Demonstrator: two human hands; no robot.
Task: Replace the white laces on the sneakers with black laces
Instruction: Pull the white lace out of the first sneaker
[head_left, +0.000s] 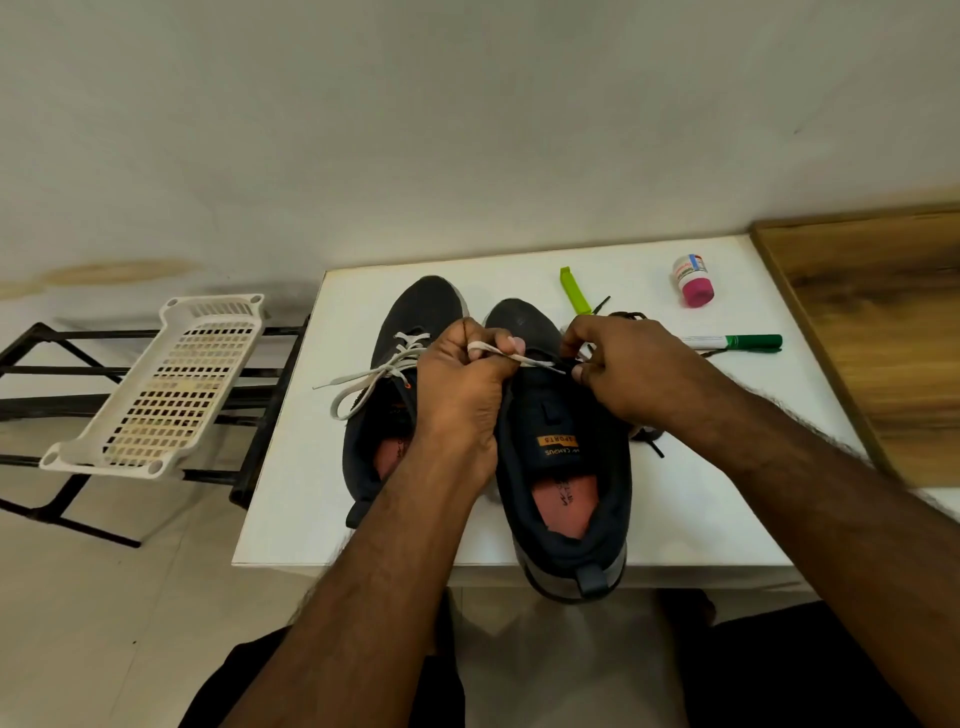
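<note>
Two dark sneakers stand side by side on the white table (675, 499), toes pointing away from me. The left sneaker (395, 332) still carries a white lace (363, 382) tied in a loose bow. Over the right sneaker (563, 467) my left hand (462, 379) grips a stretch of white lace (530, 359), and my right hand (618, 364) pinches the same lace further right. The lace runs taut between both hands. Black laces (649, 441) lie partly hidden behind my right hand and wrist.
A green marker (737, 342), a lime-green clip (574, 291) and a small pink-capped bottle (693, 280) lie at the table's far right. A wooden board (872, 322) borders the right side. A white plastic basket (171, 384) rests on a black rack (41, 410) to the left.
</note>
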